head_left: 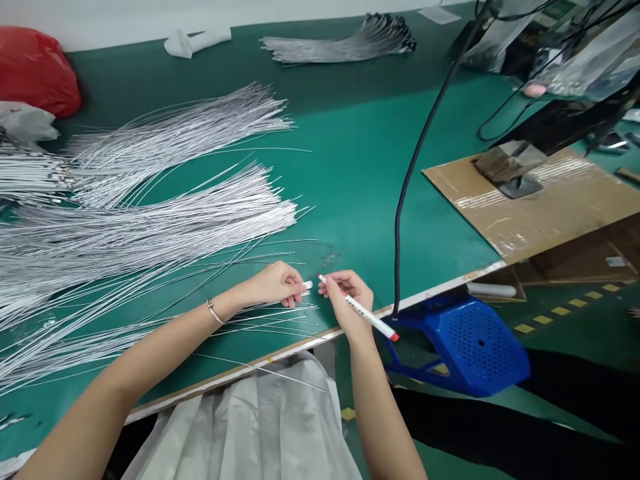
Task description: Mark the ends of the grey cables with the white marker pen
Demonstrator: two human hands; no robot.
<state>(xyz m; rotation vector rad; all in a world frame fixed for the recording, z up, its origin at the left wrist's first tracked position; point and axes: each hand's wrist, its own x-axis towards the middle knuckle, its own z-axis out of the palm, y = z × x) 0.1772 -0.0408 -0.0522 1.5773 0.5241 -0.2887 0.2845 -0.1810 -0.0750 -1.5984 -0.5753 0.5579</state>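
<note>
My left hand (281,283) pinches the ends of a few thin wires, where a small white piece (307,285) sticks out past the fingertips. Facing it, my right hand (350,299) grips a white marker pen (371,317) with red ends. The pen's red tip points toward the white piece, with a small gap between them. Loose thin wires (270,319) lie under my left wrist and run off to the left. Beyond my left hand rests a thick bundle of grey-white wires (200,220).
Another wire bundle (200,130) lies farther back, and one with black ends (350,40) by the wall. A red bag (37,70) is at left. A black cable (415,160) hangs at the table's front edge, near flat cardboard (540,213) and a blue stool (480,343).
</note>
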